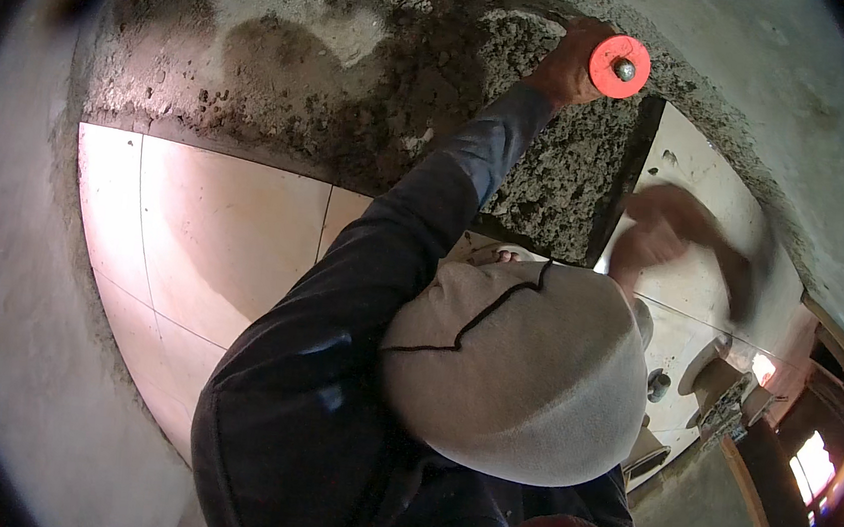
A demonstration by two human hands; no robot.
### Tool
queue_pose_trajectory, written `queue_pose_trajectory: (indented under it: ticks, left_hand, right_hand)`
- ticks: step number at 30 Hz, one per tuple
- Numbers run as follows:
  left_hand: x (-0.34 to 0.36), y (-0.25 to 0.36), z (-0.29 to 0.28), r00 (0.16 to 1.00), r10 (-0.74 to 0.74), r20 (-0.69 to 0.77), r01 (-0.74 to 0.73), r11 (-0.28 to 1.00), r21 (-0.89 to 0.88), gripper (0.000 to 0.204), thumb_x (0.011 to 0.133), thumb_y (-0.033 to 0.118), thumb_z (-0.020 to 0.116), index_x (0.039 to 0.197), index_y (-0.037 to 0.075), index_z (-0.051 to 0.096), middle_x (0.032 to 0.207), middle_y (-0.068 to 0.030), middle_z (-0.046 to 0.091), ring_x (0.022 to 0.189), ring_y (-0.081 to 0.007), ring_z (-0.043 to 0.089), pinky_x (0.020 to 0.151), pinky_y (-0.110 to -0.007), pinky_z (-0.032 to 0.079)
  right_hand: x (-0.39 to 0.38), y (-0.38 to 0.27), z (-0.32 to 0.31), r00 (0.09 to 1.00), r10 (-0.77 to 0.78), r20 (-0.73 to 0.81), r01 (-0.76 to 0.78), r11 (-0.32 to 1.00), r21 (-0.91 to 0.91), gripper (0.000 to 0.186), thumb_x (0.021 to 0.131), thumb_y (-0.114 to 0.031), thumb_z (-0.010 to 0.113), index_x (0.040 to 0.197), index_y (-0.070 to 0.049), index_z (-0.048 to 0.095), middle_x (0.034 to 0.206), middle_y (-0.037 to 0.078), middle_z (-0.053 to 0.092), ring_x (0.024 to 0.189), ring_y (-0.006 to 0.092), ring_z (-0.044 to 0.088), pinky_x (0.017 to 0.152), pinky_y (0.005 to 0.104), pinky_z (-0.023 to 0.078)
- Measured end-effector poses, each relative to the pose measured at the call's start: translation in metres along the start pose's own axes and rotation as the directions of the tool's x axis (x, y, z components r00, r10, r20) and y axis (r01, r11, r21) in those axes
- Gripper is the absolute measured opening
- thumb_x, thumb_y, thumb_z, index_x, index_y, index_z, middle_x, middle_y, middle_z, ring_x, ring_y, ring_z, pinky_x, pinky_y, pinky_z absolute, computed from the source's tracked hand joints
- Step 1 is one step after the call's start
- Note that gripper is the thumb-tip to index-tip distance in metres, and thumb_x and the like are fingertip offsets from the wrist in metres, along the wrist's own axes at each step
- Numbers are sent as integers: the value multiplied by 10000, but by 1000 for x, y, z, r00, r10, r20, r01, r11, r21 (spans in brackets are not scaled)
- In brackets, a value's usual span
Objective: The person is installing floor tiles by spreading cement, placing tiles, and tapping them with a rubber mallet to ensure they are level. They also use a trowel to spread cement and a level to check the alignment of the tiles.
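Observation:
My left hand [565, 63] reaches far out and closes around a chisel; its round metal head [625, 69] sits in the middle of a red disc-shaped guard [606, 51]. The chisel's blade is hidden below the hand. Under it lies a patch of rough grey mortar [564, 191] with a straight dark edge against the tiles. My right hand [649, 245] is over the pale tiles to the right, smeared by motion. Next to it is a dark blurred shape [737, 281], which I cannot make out. My bent knee in beige cloth [521, 393] covers the middle.
Pale floor tiles [234, 227] spread at the left, more tiles [696, 177] at the right. Bare cement [289, 61] lies at the far side. Grey walls [4, 227] curve around. Several mortar-stained objects [718, 380] and a small grey cylinder [658, 386] stand at the right. Toes [508, 256] show beyond the knee.

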State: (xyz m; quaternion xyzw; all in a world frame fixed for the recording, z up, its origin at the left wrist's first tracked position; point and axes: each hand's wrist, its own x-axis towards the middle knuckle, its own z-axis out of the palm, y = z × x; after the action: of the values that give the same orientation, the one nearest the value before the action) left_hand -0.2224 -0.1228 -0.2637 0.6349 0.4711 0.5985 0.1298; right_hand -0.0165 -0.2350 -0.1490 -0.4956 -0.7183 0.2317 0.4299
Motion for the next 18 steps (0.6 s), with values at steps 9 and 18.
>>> queue_pose_trajectory:
  ticks: [9, 18]
  left_hand:
    - [-4, -12, 9, 984, 5, -180, -17, 998, -67, 313, 759, 201, 801, 1032, 117, 673, 967, -125, 659, 956, -361, 614, 934, -482, 450]
    - [-3, 6, 11, 982, -45, -182, 40, 999, -32, 347, 746, 192, 814, 1055, 114, 676, 997, -109, 669, 979, -348, 611, 937, -466, 454]
  right_hand:
    - [50, -55, -53, 980, 196, 41, -199, 929, 313, 281, 1019, -296, 490, 850, -82, 558, 611, -29, 409, 530, 75, 386, 464, 250, 312]
    - [62, -33, -33, 960, -176, -216, 197, 977, 80, 216, 984, -253, 507, 913, -64, 581, 658, 4, 445, 553, 112, 440, 480, 282, 360]
